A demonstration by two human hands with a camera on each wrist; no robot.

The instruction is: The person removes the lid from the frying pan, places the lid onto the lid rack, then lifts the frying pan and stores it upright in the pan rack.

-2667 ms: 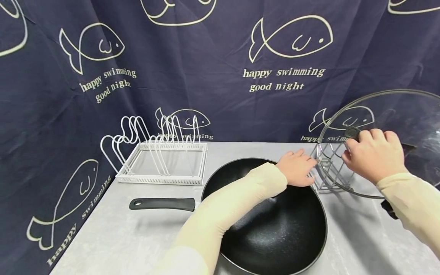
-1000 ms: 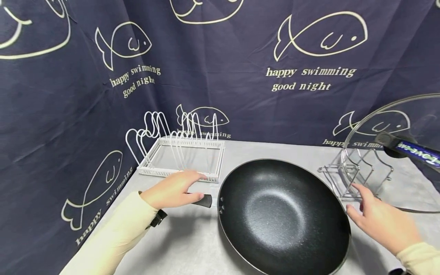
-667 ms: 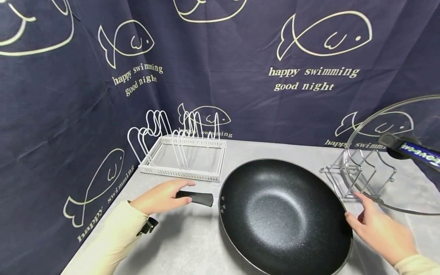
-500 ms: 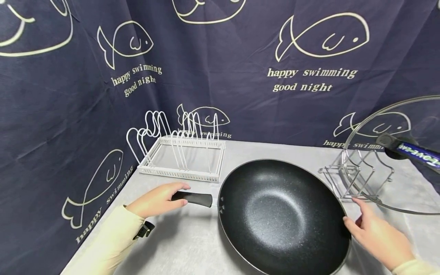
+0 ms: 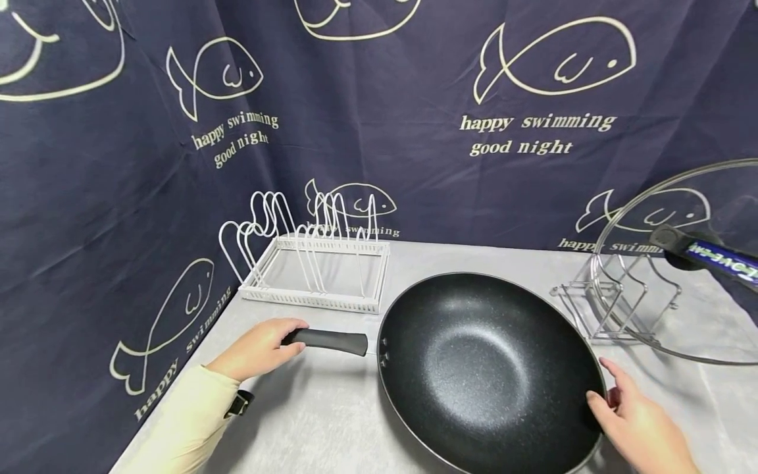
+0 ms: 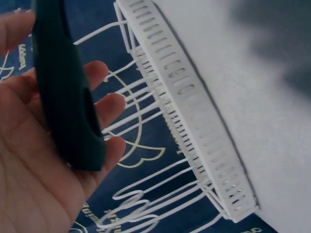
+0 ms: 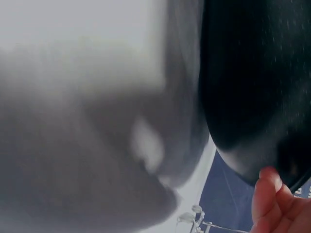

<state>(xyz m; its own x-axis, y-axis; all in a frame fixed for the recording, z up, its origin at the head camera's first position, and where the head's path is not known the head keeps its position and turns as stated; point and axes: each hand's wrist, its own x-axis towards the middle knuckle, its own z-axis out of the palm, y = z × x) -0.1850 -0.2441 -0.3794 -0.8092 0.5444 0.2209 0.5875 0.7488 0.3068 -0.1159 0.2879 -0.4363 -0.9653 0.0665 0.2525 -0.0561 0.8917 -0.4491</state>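
Observation:
A black wok (image 5: 474,368) with a dark interior faces up at the middle of the table in the head view. Its black handle (image 5: 337,342) points left. My left hand (image 5: 257,349) holds the far end of this handle. In the left wrist view the handle (image 6: 68,97) lies across the palm, fingers bent up around its sides. On the opposite side, my right hand (image 5: 642,421) pinches the wok's rim, thumb over the inner edge and fingers outside. The right wrist view shows fingertips (image 7: 269,177) at the rim; the rest of that hand is cut off.
A white draining rack (image 5: 310,301) with upright wire loops stands at the back left. At the back right, a glass lid (image 5: 719,258) leans upright in a chrome wire rack (image 5: 571,288). A dark fish-print curtain (image 5: 414,184) hangs behind the table.
The right hand has let go of the lid, left standing in the chrome rack, and has come to grip the wok's rim. The left hand has moved from over the wok to the handle's end.

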